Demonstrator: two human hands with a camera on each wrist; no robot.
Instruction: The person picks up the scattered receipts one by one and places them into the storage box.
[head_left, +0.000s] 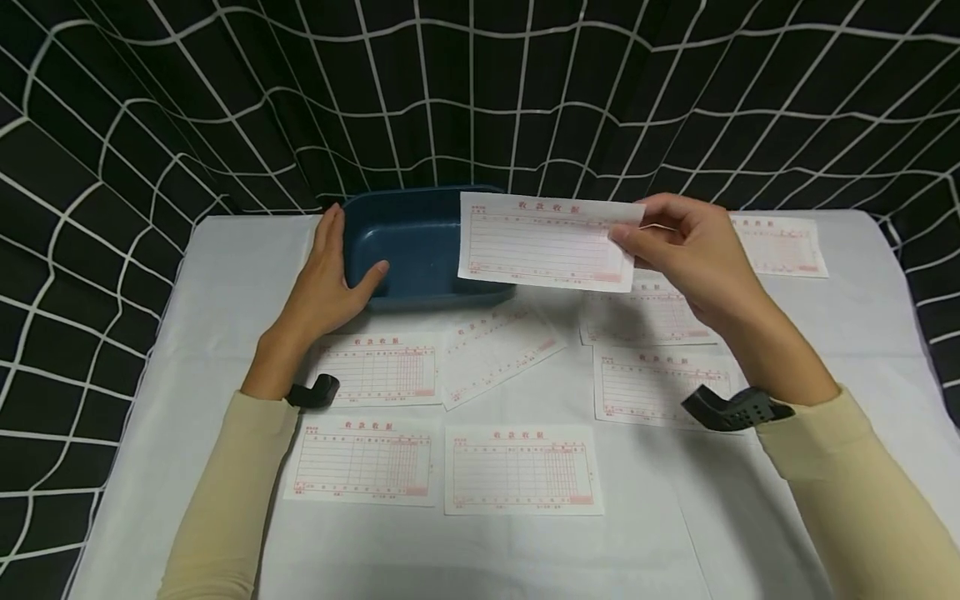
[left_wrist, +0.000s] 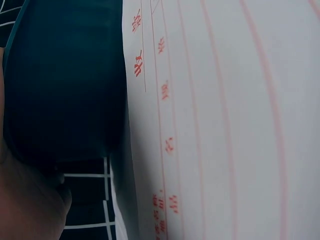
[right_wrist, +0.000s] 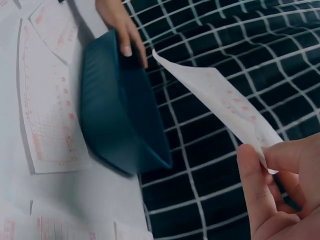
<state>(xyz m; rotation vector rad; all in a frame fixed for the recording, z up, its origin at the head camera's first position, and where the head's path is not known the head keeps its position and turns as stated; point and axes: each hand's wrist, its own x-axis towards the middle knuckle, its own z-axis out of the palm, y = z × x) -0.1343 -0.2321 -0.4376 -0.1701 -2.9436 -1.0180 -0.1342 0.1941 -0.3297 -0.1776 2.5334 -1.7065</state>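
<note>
A white receipt slip [head_left: 551, 242] with red print is pinched at its right end between the thumb and fingers of my right hand [head_left: 693, 242]. The slip is raised and overlaps the right part of a dark blue plastic bin [head_left: 420, 300] in the head view; in the right wrist view the slip [right_wrist: 220, 97] bends slightly. At the bin's left end rests my left hand [head_left: 326, 267], its fingers extended along the rim and its thumb reaching over the near side. The left wrist view shows the bin [left_wrist: 65, 80] beside a large receipt close up.
Several similar receipts lie on the white-covered table [head_left: 360, 550], including a tilted receipt [head_left: 498, 346], a front receipt [head_left: 522, 471] and a far-right receipt [head_left: 783, 246]. A black cloth with white grid lines [head_left: 480, 92] hangs behind and at both sides.
</note>
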